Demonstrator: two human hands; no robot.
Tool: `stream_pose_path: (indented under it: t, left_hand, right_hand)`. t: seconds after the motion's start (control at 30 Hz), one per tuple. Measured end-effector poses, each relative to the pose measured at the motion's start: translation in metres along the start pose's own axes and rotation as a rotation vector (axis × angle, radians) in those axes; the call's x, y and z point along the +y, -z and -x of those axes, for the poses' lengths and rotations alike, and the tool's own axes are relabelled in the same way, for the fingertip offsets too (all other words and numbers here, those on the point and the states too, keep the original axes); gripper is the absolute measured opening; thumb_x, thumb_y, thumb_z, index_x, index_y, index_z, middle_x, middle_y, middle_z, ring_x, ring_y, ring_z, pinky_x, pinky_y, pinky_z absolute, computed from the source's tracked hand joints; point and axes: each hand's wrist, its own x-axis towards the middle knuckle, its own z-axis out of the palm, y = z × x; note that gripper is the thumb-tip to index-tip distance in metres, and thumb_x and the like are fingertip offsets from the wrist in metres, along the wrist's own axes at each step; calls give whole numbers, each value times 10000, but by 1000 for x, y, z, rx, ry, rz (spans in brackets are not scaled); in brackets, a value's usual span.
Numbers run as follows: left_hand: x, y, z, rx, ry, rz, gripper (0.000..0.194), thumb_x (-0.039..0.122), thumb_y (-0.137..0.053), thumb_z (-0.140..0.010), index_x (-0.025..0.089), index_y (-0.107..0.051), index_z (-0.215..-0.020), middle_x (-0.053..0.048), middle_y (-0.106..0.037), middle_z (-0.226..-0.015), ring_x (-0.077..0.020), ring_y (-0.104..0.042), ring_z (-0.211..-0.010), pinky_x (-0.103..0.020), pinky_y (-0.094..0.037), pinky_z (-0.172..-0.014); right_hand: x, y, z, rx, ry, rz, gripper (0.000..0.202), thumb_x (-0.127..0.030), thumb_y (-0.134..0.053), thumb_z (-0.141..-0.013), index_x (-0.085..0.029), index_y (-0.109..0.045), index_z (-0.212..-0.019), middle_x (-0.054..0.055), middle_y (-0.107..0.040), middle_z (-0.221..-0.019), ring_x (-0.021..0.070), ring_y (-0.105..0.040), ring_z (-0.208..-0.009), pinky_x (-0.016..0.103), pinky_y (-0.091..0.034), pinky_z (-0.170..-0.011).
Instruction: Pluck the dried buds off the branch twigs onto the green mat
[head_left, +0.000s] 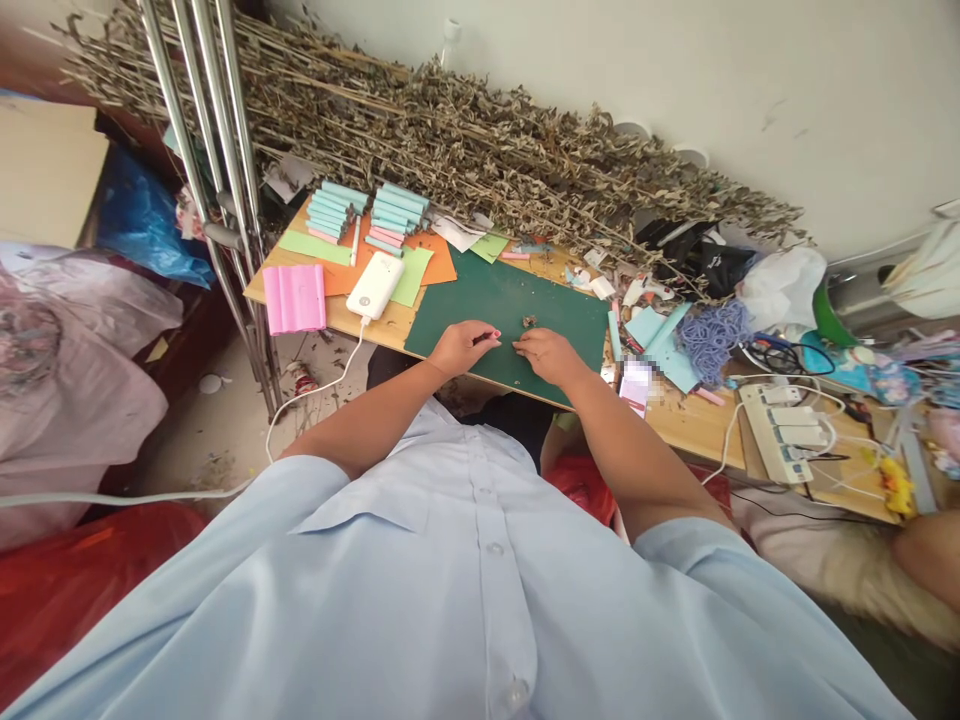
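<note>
My left hand (463, 348) is over the front of a dark green cutting mat (465, 290), thumb and fingertips closed in a pinch. A tiny pink-red spot shows at its fingertips; whether that is a held piece or a nail, I cannot make out. To its right, my right hand (551, 356) is low over the mat, with its fingers bent and pressed together. What they hold, if anything, is too small to name. Just beyond the right fingertips lies a small clump of dry brown plant bits (529, 322). The two hands are a short gap apart.
Dried leafy stalks (450, 140) line the back. Left are rolled blue paper tubes (397, 208), pink folded paper (295, 299) and a cabled white power bank (376, 286). Right are a phone (636, 385), purple yarn (709, 340) and a power strip (787, 430). Metal crutches (217, 130) stand left.
</note>
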Motion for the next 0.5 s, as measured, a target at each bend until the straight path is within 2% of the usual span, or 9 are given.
stream_pose_path:
  t: [0.3,0.4,0.5]
  left_hand:
    - [0,0,1,11,-4,7,148,281,-778,-939,174,-797,-1040,-75,-805,-1014,-176,-729,-903,-294,-572,-879]
    - [0,0,1,10,-17,-2,155,298,-768,-949,179,-798,-1043,-75,-805,-1015,-177,-727,-897,-296,-571,-872]
    - [0,1,1,-5,-40,-11,157,301,-754,-961,178,-803,-1045,-80,-805,-1014,-183,-730,-911,-303,-570,-885]
  right_hand:
    - [-21,-14,11,248,-168,-101,282,-260,-560,-995,-235,-839,-1033,123,-784,-1062,292,-710,-1012,504,-601,-985]
    - [-34,-12,8,338,-264,-223,231,-286,-600,-975,-245,-820,-1031,102,-776,-1068,277,-722,-1031,470,-606,-971]
    - [-48,-6,3,396,-341,-314,212,-328,-621,-966,-237,-796,-1044,92,-765,-1076,250,-725,-965,421,-612,-902]
